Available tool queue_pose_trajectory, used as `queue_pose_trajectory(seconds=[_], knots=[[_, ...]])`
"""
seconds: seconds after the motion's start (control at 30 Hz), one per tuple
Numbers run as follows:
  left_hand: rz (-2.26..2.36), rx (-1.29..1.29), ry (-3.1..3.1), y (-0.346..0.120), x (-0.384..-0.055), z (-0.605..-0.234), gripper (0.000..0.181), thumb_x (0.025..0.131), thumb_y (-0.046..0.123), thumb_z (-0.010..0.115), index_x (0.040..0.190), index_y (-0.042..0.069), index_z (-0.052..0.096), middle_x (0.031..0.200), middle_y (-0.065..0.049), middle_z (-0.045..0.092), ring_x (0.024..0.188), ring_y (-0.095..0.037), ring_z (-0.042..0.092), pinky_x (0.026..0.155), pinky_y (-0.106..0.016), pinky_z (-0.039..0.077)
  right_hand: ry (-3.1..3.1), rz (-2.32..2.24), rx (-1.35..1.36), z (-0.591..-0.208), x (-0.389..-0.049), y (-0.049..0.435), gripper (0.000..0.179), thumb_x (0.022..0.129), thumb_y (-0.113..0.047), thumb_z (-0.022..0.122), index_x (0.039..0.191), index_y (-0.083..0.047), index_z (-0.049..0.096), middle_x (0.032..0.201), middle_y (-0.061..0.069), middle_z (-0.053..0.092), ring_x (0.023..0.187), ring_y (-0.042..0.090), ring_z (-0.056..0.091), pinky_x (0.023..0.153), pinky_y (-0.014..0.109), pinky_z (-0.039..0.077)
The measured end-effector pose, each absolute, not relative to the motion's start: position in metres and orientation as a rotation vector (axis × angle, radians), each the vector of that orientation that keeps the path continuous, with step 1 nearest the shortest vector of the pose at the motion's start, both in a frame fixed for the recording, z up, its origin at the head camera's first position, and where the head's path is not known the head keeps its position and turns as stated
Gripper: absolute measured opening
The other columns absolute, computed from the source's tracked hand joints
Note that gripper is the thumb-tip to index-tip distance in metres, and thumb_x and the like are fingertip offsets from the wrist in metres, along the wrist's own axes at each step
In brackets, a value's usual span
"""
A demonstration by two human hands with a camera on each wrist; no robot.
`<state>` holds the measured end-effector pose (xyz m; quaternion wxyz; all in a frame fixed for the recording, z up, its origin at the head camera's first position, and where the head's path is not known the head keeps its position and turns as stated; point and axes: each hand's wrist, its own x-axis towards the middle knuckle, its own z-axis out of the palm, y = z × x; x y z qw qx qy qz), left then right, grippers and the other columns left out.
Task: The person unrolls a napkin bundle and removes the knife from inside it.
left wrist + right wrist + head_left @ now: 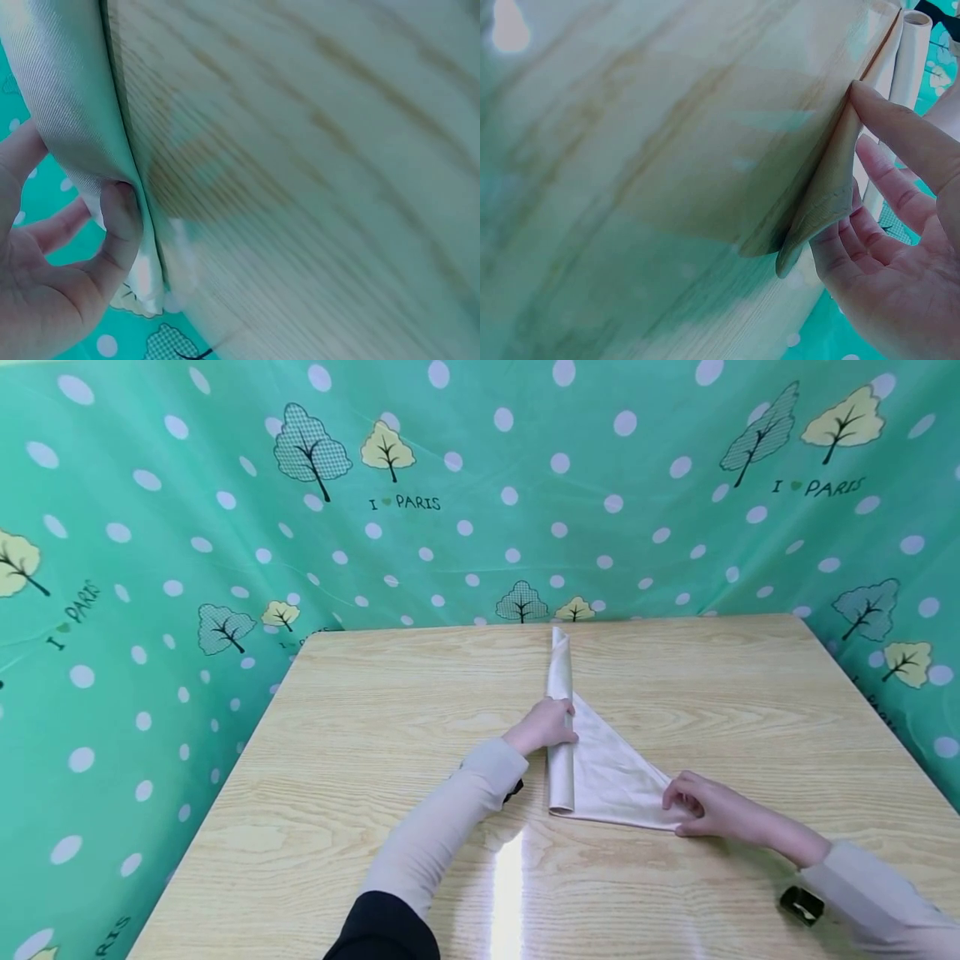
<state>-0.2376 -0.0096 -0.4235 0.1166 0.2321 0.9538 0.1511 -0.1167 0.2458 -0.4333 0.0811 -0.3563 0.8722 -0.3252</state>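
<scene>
While hands hold it, cloth between, part-rolled

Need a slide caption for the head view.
Left hand holds the rolled side of a pale cloth, right hand its unrolled corner, on a wood-grain table.
</scene>
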Motion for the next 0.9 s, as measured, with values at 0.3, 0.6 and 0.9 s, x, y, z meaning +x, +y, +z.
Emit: queue_pose_trajectory(seconds=[0.3, 0.6, 0.9], knots=[[0.488, 0.632, 2.793, -0.008, -0.236, -0.419, 0.040, 0.073, 0.020, 0.070, 0.106, 0.003, 0.057, 0.100, -0.010, 0.061, 0.091, -0.022, 0.055, 0.073, -0.023, 0.045, 2.612, -0.957, -1.064, -0.436, -0.118, 0.248, 0.025, 0.070, -0.014, 0.071, 0.088, -0.012, 0.055, 0.077, -0.007, 0.040, 0.066, 0.001, 0.036, 0.053, 0.019, 0.035], [0.679, 0.570, 2.723, -0.019, -0.240, -0.420, 0.036, 0.073, 0.013, 0.068, 0.105, 0.005, 0.056, 0.101, -0.007, 0.059, 0.087, -0.017, 0.054, 0.073, -0.021, 0.043, 2.607, -0.958, -1.066, -0.435, -0.118, 0.248, 0.025, 0.070, -0.015, 0.071, 0.089, -0.012, 0.055, 0.077, -0.007, 0.040, 0.066, 0.000, 0.036, 0.053, 0.018, 0.034], [1.037, 0.419, 2.521, -0.034, -0.236, -0.416, 0.036, 0.074, 0.001, 0.063, 0.109, 0.007, 0.057, 0.111, -0.013, 0.054, 0.088, -0.019, 0.053, 0.067, -0.023, 0.046, 2.593, -0.953, -1.029, -0.434, -0.117, 0.248, 0.025, 0.071, -0.015, 0.071, 0.090, -0.010, 0.055, 0.078, -0.006, 0.041, 0.067, 0.001, 0.037, 0.054, 0.019, 0.035]])
